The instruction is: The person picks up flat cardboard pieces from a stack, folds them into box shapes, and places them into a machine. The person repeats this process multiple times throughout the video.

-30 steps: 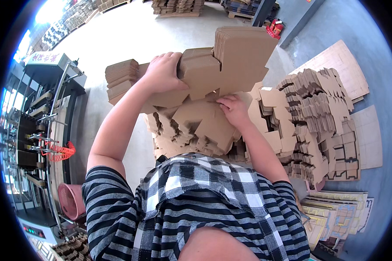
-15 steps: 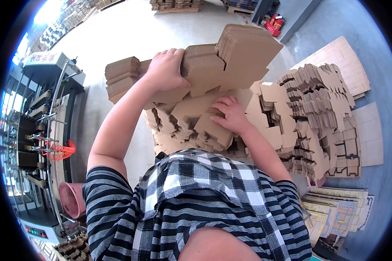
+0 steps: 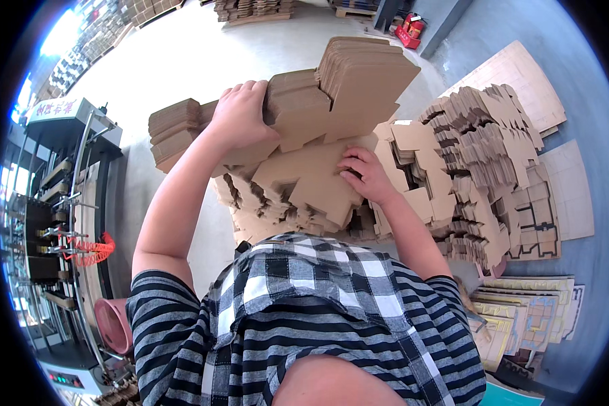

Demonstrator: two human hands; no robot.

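A thick bundle of brown die-cut cardboard blanks (image 3: 362,81) stands tilted on edge in front of me. My left hand (image 3: 240,115) grips its upper edge, with the fingers over the top and the thumb on the near face. Below the bundle lies a pile of flat cardboard blanks (image 3: 304,172) with notched edges. My right hand (image 3: 367,177) is at the right side of this pile, touching the cardboard. Its fingers are half bent, with a gap between thumb and fingers, and nothing shows gripped in them. The bundle hides the far side of the pile.
More stacked blanks (image 3: 480,142) stand to the right, beside flat cutting boards (image 3: 538,210). At the left is a machine (image 3: 61,203) with a coiled red hose (image 3: 95,249) and a pink basket (image 3: 114,325). A red fire extinguisher (image 3: 411,28) stands beyond the pile.
The view has shifted slightly, so most things sit farther left. My right hand has drawn back a little toward the pile's right edge, its fingers more bent. My left hand keeps its grip.
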